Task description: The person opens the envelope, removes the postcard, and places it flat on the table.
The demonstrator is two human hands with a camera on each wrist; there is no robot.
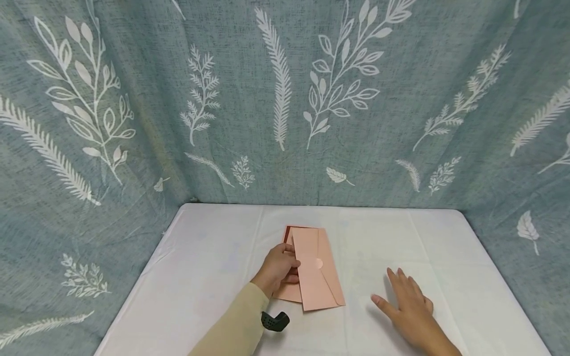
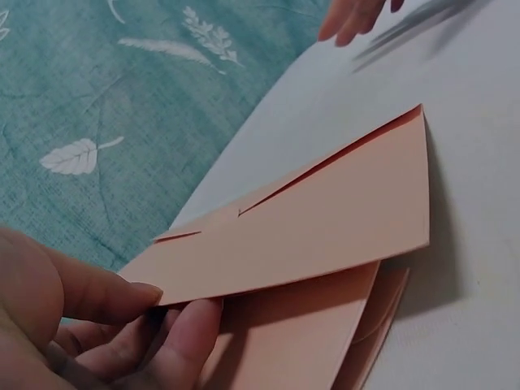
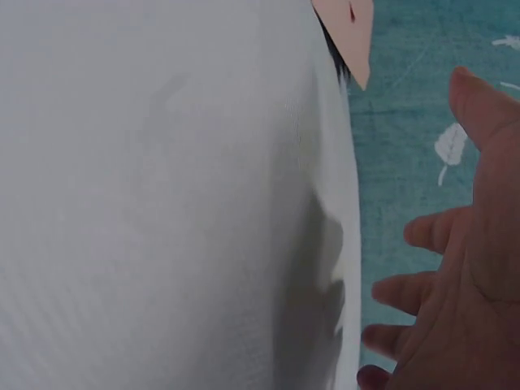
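Note:
In the head view a pink envelope [image 1: 313,284] with a pointed flap and a round pale seal is tilted up at the middle of the table. My left hand [image 1: 279,269] pinches its left long edge between thumb and fingers, as the left wrist view also shows with the envelope [image 2: 325,203]. Under it lies more pink paper [image 1: 288,292], with a dark red strip at its top edge; most of this is hidden. Off to the right, my right hand [image 1: 409,309] hovers over the table with fingers spread, holding nothing.
A white cloth covers the table [image 1: 213,257]. Behind it and at both sides hangs a blue-green curtain [image 1: 249,99] with white leaf prints. A black curved piece [image 1: 275,321] sits at the left wrist.

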